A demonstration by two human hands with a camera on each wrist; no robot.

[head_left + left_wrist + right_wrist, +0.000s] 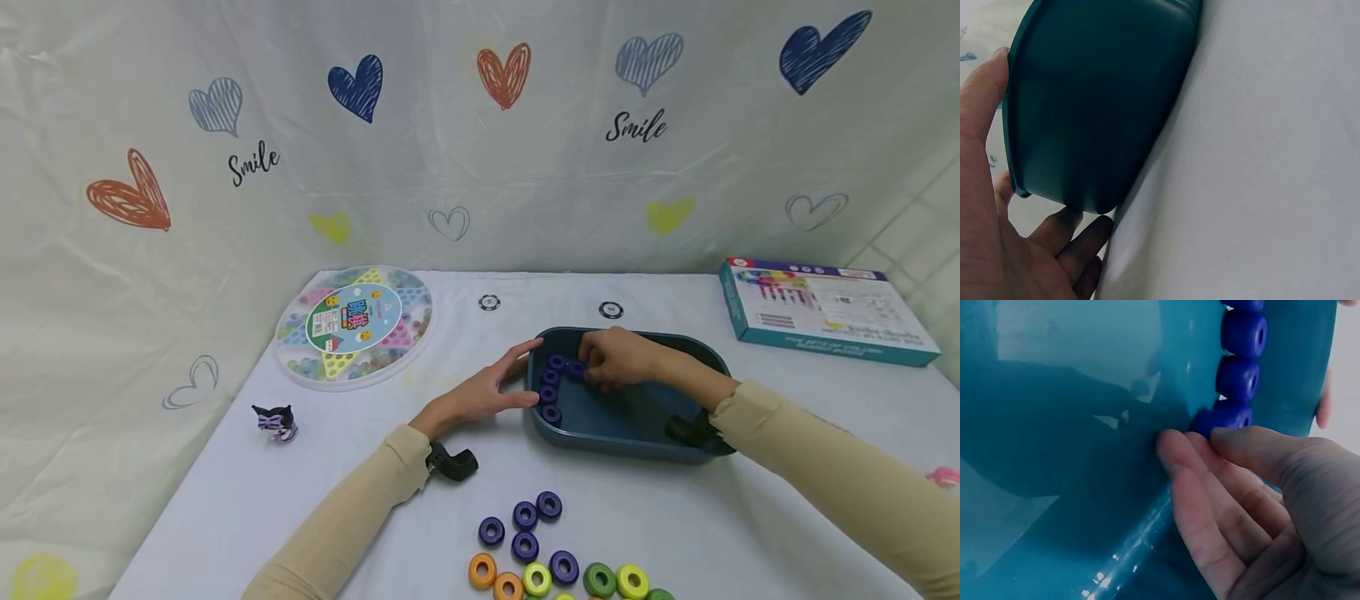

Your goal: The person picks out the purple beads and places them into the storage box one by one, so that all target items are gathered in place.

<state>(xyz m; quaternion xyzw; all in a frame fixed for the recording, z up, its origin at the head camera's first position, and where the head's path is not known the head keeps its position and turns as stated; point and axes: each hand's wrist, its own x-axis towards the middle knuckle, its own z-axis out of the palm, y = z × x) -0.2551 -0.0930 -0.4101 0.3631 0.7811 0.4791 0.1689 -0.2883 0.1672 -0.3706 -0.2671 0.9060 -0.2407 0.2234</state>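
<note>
A dark blue-green tray (615,425) stands on the table. My left hand (483,393) rests against its left end, thumb and fingers spread and touching the wall; the left wrist view shows the tray's outer side (1097,100) between them. Inside the tray, several purple ring-shaped beads (548,394) stand in a row along the left wall. My right hand (622,358) reaches into the tray and pinches another purple bead (1204,422) between thumb and fingertips. This bead sits against the far end of the row, partly hidden by the fingers.
Loose purple beads (525,547), orange beads (482,571), yellow beads (633,582) and green beads (599,579) lie at the front. A round game board (307,333), a small figurine (277,422), a flat box (832,317) and two printed discs (611,310) surround the tray.
</note>
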